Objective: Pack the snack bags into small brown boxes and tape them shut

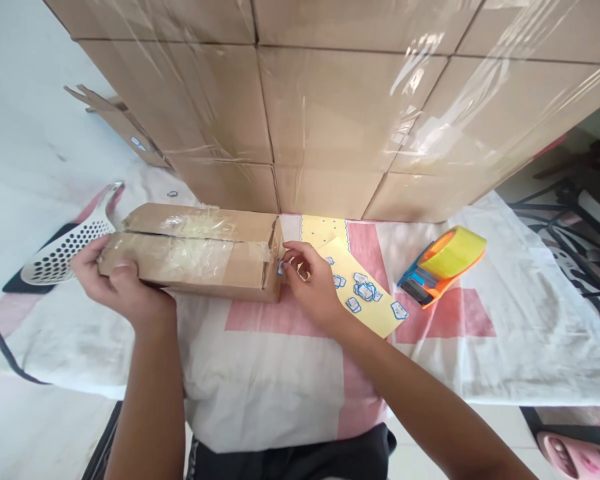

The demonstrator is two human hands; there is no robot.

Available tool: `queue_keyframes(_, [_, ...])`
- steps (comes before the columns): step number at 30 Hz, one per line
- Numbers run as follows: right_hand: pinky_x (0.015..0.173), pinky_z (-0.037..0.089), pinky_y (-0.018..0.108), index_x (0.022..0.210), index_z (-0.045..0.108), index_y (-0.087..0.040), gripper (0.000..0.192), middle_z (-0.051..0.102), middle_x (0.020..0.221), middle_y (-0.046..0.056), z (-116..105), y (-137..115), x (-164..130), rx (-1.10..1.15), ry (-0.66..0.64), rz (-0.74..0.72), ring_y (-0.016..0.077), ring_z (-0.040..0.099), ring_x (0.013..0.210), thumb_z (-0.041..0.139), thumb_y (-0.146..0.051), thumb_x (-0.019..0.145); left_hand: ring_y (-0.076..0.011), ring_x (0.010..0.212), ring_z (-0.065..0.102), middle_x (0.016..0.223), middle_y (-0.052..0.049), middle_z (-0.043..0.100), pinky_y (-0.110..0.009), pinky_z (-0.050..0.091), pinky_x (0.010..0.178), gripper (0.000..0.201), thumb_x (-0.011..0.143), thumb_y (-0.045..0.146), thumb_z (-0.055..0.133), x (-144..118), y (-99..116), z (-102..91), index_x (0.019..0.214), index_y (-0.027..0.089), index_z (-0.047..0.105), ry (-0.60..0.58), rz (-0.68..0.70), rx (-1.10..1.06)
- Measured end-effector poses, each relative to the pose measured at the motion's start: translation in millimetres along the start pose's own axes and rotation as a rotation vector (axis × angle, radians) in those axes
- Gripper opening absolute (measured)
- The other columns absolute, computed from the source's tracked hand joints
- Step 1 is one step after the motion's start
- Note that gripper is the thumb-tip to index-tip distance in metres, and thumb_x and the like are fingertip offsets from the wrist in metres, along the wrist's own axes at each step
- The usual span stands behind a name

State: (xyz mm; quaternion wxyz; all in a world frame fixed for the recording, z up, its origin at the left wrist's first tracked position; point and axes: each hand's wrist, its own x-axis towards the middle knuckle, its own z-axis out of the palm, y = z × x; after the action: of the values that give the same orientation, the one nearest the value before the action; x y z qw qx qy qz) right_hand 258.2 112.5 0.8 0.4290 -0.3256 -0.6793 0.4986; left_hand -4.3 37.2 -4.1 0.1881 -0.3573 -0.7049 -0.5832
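A long, flat cardboard box [195,250], sealed with clear tape, lies on a white and pink cloth [260,373]. My left hand [115,280] grips its left end. At the box's right end, my right hand [313,283] pinches a small blue-and-white sticker [281,267] against the cardboard. Under that hand lies a yellow sticker sheet [365,290] with several blue stickers on it.
An orange and yellow tape dispenser [443,263] rests on the cloth to the right. A wall of plastic-wrapped cartons [355,100] rises just behind. A white perforated scoop [65,250] lies at the left, a dark metal rack [580,227] at the right.
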Motion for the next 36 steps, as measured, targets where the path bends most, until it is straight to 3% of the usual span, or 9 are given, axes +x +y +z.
queue_keyframes(3, [0.065, 0.044, 0.028, 0.115, 0.059, -0.027, 0.027, 0.064, 0.095, 0.001, 2.3, 3.8, 0.4, 0.048, 0.018, 0.044, 0.0132, 0.054, 0.076, 0.056, -0.020, 0.089, -0.0235, 0.111, 0.055, 0.108, -0.010, 0.053, -0.044, 0.046, 0.105, 0.036, 0.075, 0.021, 0.037, -0.8, -0.3, -1.2, 0.110, 0.013, 0.044, 0.072, 0.017, -0.078])
queue_keyframes(9, [0.066, 0.045, 0.028, 0.118, 0.059, -0.027, 0.028, 0.063, 0.094, 0.001, 5.6, 9.7, 0.9, 0.110, -0.001, 0.027, 0.0126, 0.055, 0.077, 0.059, -0.023, 0.090, -0.0236, 0.102, 0.059, 0.101, -0.008, 0.054, -0.046, 0.049, 0.100, 0.040, 0.066, 0.031, 0.040, 1.5, 2.0, -0.9, 0.103, 0.015, 0.046, 0.087, 0.011, -0.197])
queue_keyframes(13, [0.063, 0.044, 0.027, 0.120, 0.057, -0.027, 0.031, 0.061, 0.107, 0.002, 4.5, 7.6, 1.5, 0.064, 0.020, 0.017, 0.0110, 0.053, 0.074, 0.061, -0.023, 0.089, -0.0222, 0.096, 0.057, 0.096, -0.006, 0.050, -0.044, 0.049, 0.096, 0.040, 0.062, 0.032, 0.043, 2.4, 8.1, -2.7, 0.099, 0.017, 0.046, 0.102, -0.010, -0.268])
queue_keyframes(18, [0.064, 0.045, 0.028, 0.092, 0.065, -0.022, 0.005, 0.057, 0.096, 0.001, 4.3, 1.7, -9.9, -0.056, 0.141, 0.025, 0.0104, 0.051, 0.072, 0.066, -0.026, 0.089, -0.0212, 0.095, 0.054, 0.093, -0.004, 0.049, -0.040, 0.045, 0.094, 0.038, 0.064, 0.031, 0.049, 1.1, 10.7, -5.5, 0.098, 0.014, 0.051, 0.102, -0.003, -0.319])
queue_keyframes(21, [0.067, 0.048, 0.027, 0.109, 0.072, -0.025, 0.026, 0.058, 0.099, 0.003, 8.6, -2.6, -28.2, -0.040, 0.058, 0.066, 0.0112, 0.055, 0.078, 0.050, -0.021, 0.097, -0.0199, 0.097, 0.053, 0.094, -0.003, 0.048, -0.039, 0.044, 0.094, 0.038, 0.066, 0.030, 0.047, -0.4, 10.2, -5.9, 0.101, 0.015, 0.050, 0.076, -0.015, -0.317])
queue_keyframes(25, [0.075, 0.052, 0.029, 0.145, 0.054, -0.032, 0.049, 0.056, 0.113, 0.005, 14.8, -8.3, -50.9, -0.040, -0.076, 0.178, 0.0126, 0.058, 0.091, 0.043, -0.020, 0.100, -0.0193, 0.092, 0.051, 0.093, -0.003, 0.048, -0.038, 0.043, 0.091, 0.041, 0.063, 0.029, 0.049, -0.4, 13.6, -3.5, 0.100, 0.013, 0.051, 0.110, -0.057, -0.367])
queue_keyframes(29, [0.077, 0.054, 0.030, 0.143, 0.057, -0.027, 0.047, 0.055, 0.109, 0.005, 16.8, -13.2, -56.8, -0.019, -0.048, 0.215, 0.0120, 0.056, 0.086, 0.046, -0.019, 0.098, -0.0177, 0.087, 0.049, 0.089, -0.002, 0.046, -0.037, 0.042, 0.088, 0.039, 0.059, 0.028, 0.049, 2.1, 18.1, 0.2, 0.095, 0.014, 0.050, 0.154, -0.097, -0.414])
queue_keyframes(33, [0.066, 0.051, 0.027, 0.150, 0.048, -0.031, 0.059, 0.051, 0.115, 0.005, 15.3, -14.6, -55.2, 0.006, -0.087, 0.155, 0.0100, 0.053, 0.080, 0.048, -0.013, 0.094, -0.0179, 0.086, 0.048, 0.087, -0.001, 0.042, -0.039, 0.043, 0.088, 0.037, 0.055, 0.028, 0.045, 3.8, 17.3, 1.0, 0.091, 0.017, 0.044, 0.156, -0.095, -0.419])
queue_keyframes(36, [0.068, 0.050, 0.028, 0.137, 0.062, -0.031, 0.050, 0.051, 0.111, 0.005, 14.6, -13.8, -57.0, -0.029, -0.046, 0.046, 0.0107, 0.054, 0.082, 0.045, -0.010, 0.094, -0.0197, 0.092, 0.048, 0.091, -0.001, 0.038, -0.042, 0.043, 0.094, 0.035, 0.059, 0.029, 0.038, 3.5, 15.9, -1.2, 0.092, 0.021, 0.036, 0.053, -0.066, -0.274])
